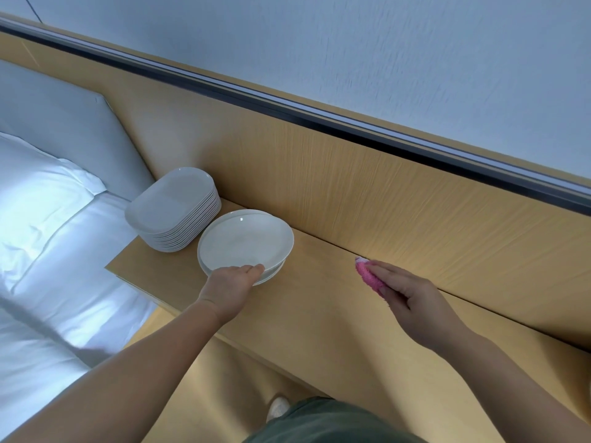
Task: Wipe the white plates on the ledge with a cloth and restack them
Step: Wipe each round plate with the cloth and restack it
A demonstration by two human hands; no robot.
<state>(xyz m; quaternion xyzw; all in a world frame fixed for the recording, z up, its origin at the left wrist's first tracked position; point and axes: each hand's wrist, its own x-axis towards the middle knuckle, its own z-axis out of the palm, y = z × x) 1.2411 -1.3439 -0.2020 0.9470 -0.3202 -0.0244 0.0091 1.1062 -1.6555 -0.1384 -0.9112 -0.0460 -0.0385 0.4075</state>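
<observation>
A round white plate (244,239) sits on top of a short pile of round plates on the wooden ledge (319,298). My left hand (232,284) grips the near rim of that top plate. To its left stands a taller stack of oblong white plates (172,207). My right hand (412,295) is further right on the ledge, fingers stretched flat over a pink cloth (367,274) that pokes out beneath the fingertips.
A wooden back panel (383,187) rises behind the ledge, topped by a dark rail (287,107). A bed with white sheets and a pillow (38,193) lies to the left. Below the ledge I see my shoe (277,407) on the floor.
</observation>
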